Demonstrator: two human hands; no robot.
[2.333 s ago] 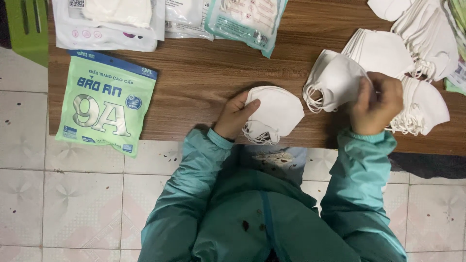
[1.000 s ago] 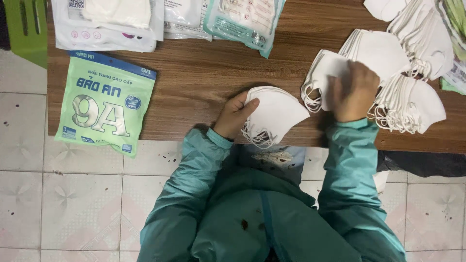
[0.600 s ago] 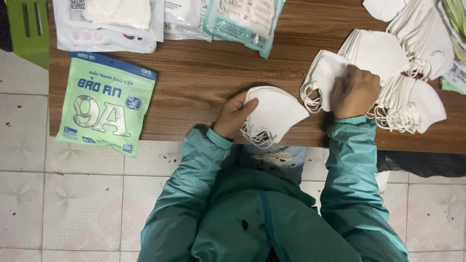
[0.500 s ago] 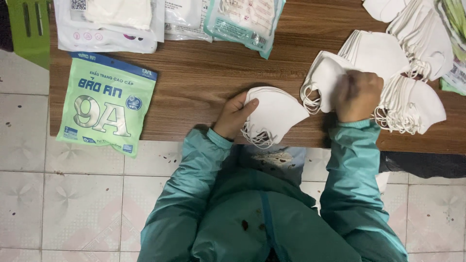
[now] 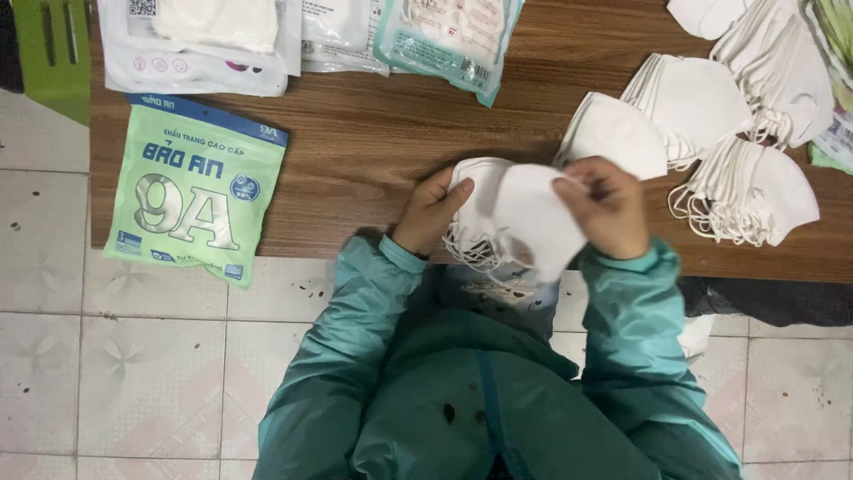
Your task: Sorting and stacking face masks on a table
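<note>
The left hand (image 5: 433,212) gripped a small stack of white masks (image 5: 475,213) at the near edge of the wooden table (image 5: 373,142), thumb on top and fingers curled under. The right hand (image 5: 609,209) pinched a single mask (image 5: 535,218) by its upper edge, fingers closed on it, and held it just over the stack, partly overlapping it. The ear loops (image 5: 471,258) hung loose below the stack, past the table edge, and they could well snag on the single mask or tangle with each other as it was laid on. The stack sat so near the edge that a slack grip might have let it slide off onto the tiled floor (image 5: 133,373). If the single mask went on crooked, the pile would likely have fanned out. On the right of the table lay three fanned piles of masks: one just beside the right hand (image 5: 613,133), one behind it (image 5: 697,102), one to the right (image 5: 764,191); more lay at the far right corner (image 5: 782,53), too crowded to count. One green packet (image 5: 195,191) lay on the left, overhanging the table edge, and three more clear or pale packets (image 5: 329,36) lay along the far side.
</note>
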